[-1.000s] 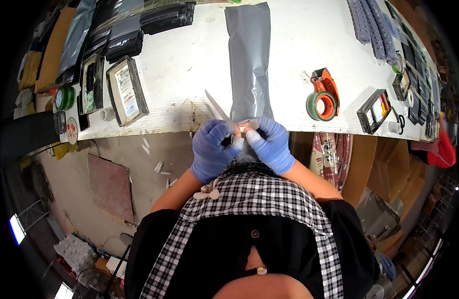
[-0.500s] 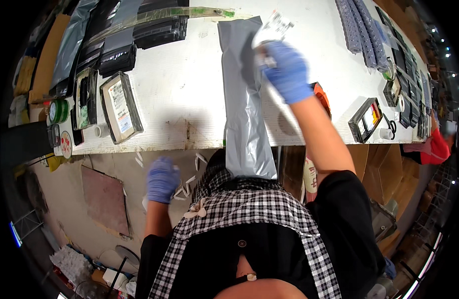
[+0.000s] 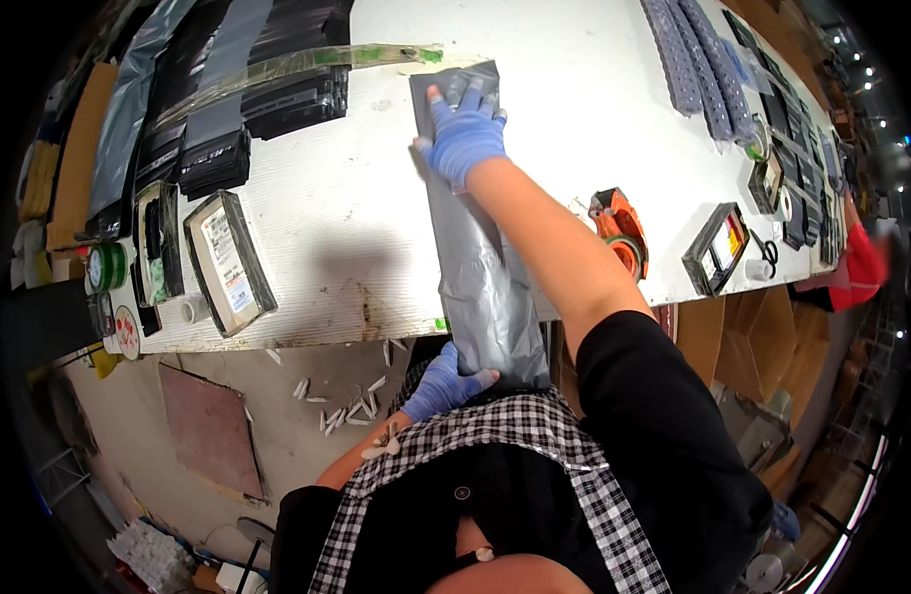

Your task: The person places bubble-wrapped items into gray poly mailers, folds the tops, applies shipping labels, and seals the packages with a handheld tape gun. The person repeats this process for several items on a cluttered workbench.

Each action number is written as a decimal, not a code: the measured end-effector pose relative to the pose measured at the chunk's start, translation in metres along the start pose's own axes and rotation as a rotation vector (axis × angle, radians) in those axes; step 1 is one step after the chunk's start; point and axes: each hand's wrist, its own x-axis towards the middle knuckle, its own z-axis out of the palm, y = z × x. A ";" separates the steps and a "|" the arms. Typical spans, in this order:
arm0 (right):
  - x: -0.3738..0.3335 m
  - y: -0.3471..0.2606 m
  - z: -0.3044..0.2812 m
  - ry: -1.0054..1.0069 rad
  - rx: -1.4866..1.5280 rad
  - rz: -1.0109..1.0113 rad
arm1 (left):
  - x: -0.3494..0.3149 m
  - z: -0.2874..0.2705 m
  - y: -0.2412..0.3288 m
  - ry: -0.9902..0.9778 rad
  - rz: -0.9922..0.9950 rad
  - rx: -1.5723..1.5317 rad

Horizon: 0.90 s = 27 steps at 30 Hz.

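Note:
A long grey plastic mailing bag [image 3: 480,272] lies lengthwise on the white table, its near end hanging over the front edge against my checked apron. My right hand [image 3: 465,134], in a blue glove with bare fingertips, is pressed flat on the bag's far end with its fingers spread. At the near end my left hand [image 3: 445,384], gloved alike, holds the bag's left side, thumb on top; its other fingers are partly hidden. An orange tape dispenser [image 3: 623,233] stands right of the bag, beside my right forearm.
Stacks of black and grey mailing bags [image 3: 213,163] lie at the far left. Nearer is a tray of labels [image 3: 230,259]. Bubble-wrap rolls [image 3: 698,69] and another tray [image 3: 715,247] with scissors [image 3: 767,255] are at right. Small white pieces [image 3: 351,411] litter the floor.
My right hand, which held a white label above the bag, now lies flat on its far end; the label is out of sight. My left hand came from the left onto the near end.

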 end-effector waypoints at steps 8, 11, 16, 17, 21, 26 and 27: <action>-0.249 0.073 0.012 0.106 0.351 -0.312 | -0.001 -0.009 -0.032 -0.029 0.244 -0.345; -0.244 0.154 -0.015 0.495 0.054 0.184 | -0.039 -0.050 -0.028 -0.028 0.066 -0.459; -0.190 0.237 -0.006 -0.178 0.351 0.618 | -0.073 -0.115 -0.032 0.092 -0.019 -0.278; -0.194 0.247 0.001 -0.166 0.454 0.669 | -0.079 -0.117 -0.025 0.190 -0.023 -0.179; -0.238 0.214 -0.014 0.077 1.075 0.602 | -0.090 -0.091 0.025 0.888 0.271 0.546; -0.306 0.139 -0.002 0.199 1.455 0.007 | -0.068 -0.031 0.090 0.123 0.290 -0.367; -0.311 0.128 0.004 0.299 1.252 -0.095 | -0.061 -0.024 0.094 0.013 0.210 -0.540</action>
